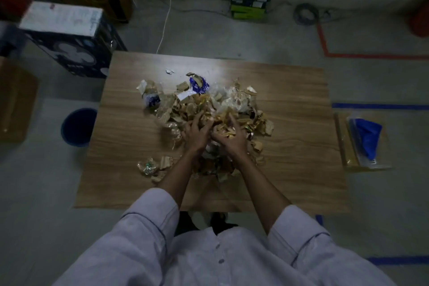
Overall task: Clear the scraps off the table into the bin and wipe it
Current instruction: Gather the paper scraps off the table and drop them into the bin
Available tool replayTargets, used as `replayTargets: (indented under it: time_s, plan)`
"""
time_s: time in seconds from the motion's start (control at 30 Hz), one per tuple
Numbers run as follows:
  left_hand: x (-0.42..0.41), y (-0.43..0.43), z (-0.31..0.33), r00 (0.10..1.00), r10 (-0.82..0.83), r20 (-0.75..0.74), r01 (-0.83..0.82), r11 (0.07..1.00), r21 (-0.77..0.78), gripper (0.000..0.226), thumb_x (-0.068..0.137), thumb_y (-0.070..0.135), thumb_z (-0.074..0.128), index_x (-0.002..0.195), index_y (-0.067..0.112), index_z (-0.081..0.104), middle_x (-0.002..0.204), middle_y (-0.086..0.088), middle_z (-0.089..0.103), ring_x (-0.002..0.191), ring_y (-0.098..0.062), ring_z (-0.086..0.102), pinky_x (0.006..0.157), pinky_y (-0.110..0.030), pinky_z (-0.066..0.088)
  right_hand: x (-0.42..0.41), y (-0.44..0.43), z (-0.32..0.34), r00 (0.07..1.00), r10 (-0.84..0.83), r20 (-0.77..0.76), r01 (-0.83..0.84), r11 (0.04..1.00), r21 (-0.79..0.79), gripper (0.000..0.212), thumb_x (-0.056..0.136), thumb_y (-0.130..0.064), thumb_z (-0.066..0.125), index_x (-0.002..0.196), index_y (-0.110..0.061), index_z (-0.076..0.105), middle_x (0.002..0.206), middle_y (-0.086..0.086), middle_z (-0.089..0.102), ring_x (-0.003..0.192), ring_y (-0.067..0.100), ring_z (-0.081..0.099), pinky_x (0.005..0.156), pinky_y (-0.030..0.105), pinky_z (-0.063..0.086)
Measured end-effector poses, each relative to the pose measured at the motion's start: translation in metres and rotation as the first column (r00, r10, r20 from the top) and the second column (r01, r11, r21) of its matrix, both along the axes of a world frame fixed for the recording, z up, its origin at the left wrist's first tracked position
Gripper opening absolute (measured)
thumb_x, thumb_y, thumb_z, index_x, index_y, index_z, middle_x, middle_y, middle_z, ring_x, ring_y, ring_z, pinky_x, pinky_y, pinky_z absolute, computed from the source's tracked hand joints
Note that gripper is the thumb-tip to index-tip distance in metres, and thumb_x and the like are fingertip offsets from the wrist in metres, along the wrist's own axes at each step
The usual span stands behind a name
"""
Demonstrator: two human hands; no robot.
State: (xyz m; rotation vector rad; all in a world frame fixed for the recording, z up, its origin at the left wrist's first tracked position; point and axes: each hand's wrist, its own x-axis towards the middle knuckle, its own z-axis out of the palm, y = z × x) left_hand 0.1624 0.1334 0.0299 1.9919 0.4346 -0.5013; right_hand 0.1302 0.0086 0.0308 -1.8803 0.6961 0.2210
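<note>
Left hand (196, 133) and right hand (232, 137) both clutching wrapper scraps (199, 104) mid-surface (290, 123); blue bin (77, 126) on floor, left.

Gold and tan scraps (199, 109), wood-grain table (290, 123), dark blue bin (77, 126)

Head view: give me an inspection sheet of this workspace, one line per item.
Surface: wooden table, bare around the edges, littered in the middle.
Job's things: scrap pile of torn cardboard, gold foil and blue wrappers; blue bin on the floor off the table's left edge; blue cloth on a board on the floor to the right.
Clutter: stray scraps near the front edge.
Grippers: left hand and right hand both dug into the pile, fingers curled around scraps.
Cables: white cord and dark coiled cable on the floor beyond the table.
Surroundings: boxes at left, concrete floor with tape lines.
</note>
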Motion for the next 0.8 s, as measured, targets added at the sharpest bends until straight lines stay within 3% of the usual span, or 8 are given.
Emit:
replayTargets:
  time_s: [0.17, 0.27, 0.37, 0.5, 0.6, 0.7, 0.73, 0.8]
  plan:
    - [-0.005, -0.013, 0.008, 0.978, 0.178, 0.110, -0.174, 0.984, -0.047, 0.042, 0.085, 0.061, 0.067, 0.122, 0.043, 0.057, 0.145, -0.014, 0.037, 0.137, -0.035, 0.036, 0.107, -0.054, 0.040, -0.007, 0.010, 0.006, 0.991, -0.042, 0.128, 0.043, 0.999, -0.002, 0.072, 0.069, -0.041, 0.088, 0.135, -0.037, 0.060, 0.143, 0.011, 0.051, 0.131, 0.028, 0.052, 0.093, 0.032, 0.047]
    - [-0.012, -0.015, 0.019, 0.948, 0.268, 0.170, -0.255, 0.962, -0.096, 0.035, 0.082, 0.062, 0.068, 0.109, 0.043, 0.057, 0.136, -0.011, 0.043, 0.129, -0.033, 0.045, 0.101, -0.049, 0.044, -0.016, 0.006, 0.024, 0.975, -0.108, 0.196, 0.102, 0.994, 0.036, 0.060, 0.070, -0.037, 0.089, 0.125, -0.036, 0.064, 0.137, 0.004, 0.054, 0.123, 0.019, 0.053, 0.084, 0.028, 0.043]
    - [-0.023, -0.017, 0.033, 0.938, 0.294, 0.183, -0.286, 0.956, -0.072, 0.038, 0.083, 0.063, 0.066, 0.117, 0.044, 0.060, 0.138, -0.009, 0.036, 0.129, -0.030, 0.040, 0.107, -0.044, 0.038, -0.026, 0.000, 0.045, 0.949, -0.115, 0.293, 0.083, 0.989, 0.120, 0.055, 0.070, -0.035, 0.088, 0.119, -0.033, 0.064, 0.133, -0.001, 0.060, 0.124, 0.017, 0.055, 0.085, 0.025, 0.045]
    - [-0.036, -0.021, 0.055, 0.912, 0.322, 0.253, -0.313, 0.947, -0.074, 0.047, 0.087, 0.059, 0.067, 0.129, 0.039, 0.061, 0.149, -0.009, 0.027, 0.137, -0.022, 0.025, 0.102, -0.032, 0.026, -0.036, -0.008, 0.071, 0.905, -0.066, 0.419, 0.006, 0.990, 0.142, 0.051, 0.074, -0.029, 0.088, 0.118, -0.024, 0.063, 0.125, -0.006, 0.064, 0.120, 0.010, 0.058, 0.100, 0.031, 0.047]
    - [-0.039, -0.022, 0.067, 0.870, 0.413, 0.269, -0.332, 0.894, -0.300, 0.046, 0.084, 0.064, 0.059, 0.122, 0.039, 0.065, 0.137, -0.009, 0.050, 0.131, -0.032, 0.047, 0.106, -0.047, 0.043, -0.041, -0.017, 0.084, 0.834, -0.006, 0.552, -0.070, 0.991, 0.116, 0.049, 0.078, -0.016, 0.088, 0.120, -0.014, 0.063, 0.123, -0.001, 0.065, 0.118, 0.009, 0.059, 0.103, 0.027, 0.045]
    - [-0.041, -0.029, 0.087, 0.894, 0.442, 0.072, -0.271, 0.662, -0.699, 0.039, 0.098, 0.045, 0.057, 0.130, 0.024, 0.065, 0.130, -0.011, 0.066, 0.110, -0.027, 0.067, 0.096, -0.049, 0.054, -0.045, -0.019, 0.093, 0.809, -0.004, 0.588, -0.111, 0.981, 0.159, 0.056, 0.079, -0.014, 0.085, 0.128, -0.011, 0.059, 0.131, 0.000, 0.061, 0.125, 0.009, 0.056, 0.107, 0.025, 0.041]
    - [-0.041, -0.032, 0.094, 0.910, 0.413, 0.028, -0.256, 0.614, -0.747, 0.042, 0.101, 0.045, 0.054, 0.135, 0.023, 0.063, 0.135, -0.010, 0.064, 0.113, -0.026, 0.066, 0.097, -0.048, 0.053, -0.046, -0.017, 0.095, 0.816, 0.022, 0.577, -0.143, 0.976, 0.165, 0.063, 0.079, -0.015, 0.084, 0.136, -0.013, 0.055, 0.139, -0.004, 0.057, 0.131, 0.006, 0.051, 0.109, 0.023, 0.039]
    - [-0.041, -0.036, 0.102, 0.936, 0.349, 0.043, -0.206, 0.642, -0.739, 0.049, 0.100, 0.053, 0.053, 0.137, 0.024, 0.062, 0.145, -0.010, 0.058, 0.130, -0.030, 0.057, 0.108, -0.053, 0.047, -0.047, -0.010, 0.098, 0.836, 0.067, 0.545, -0.198, 0.963, 0.184, 0.081, 0.080, -0.020, 0.082, 0.149, -0.021, 0.042, 0.152, -0.013, 0.043, 0.140, -0.001, 0.039, 0.113, 0.018, 0.034]
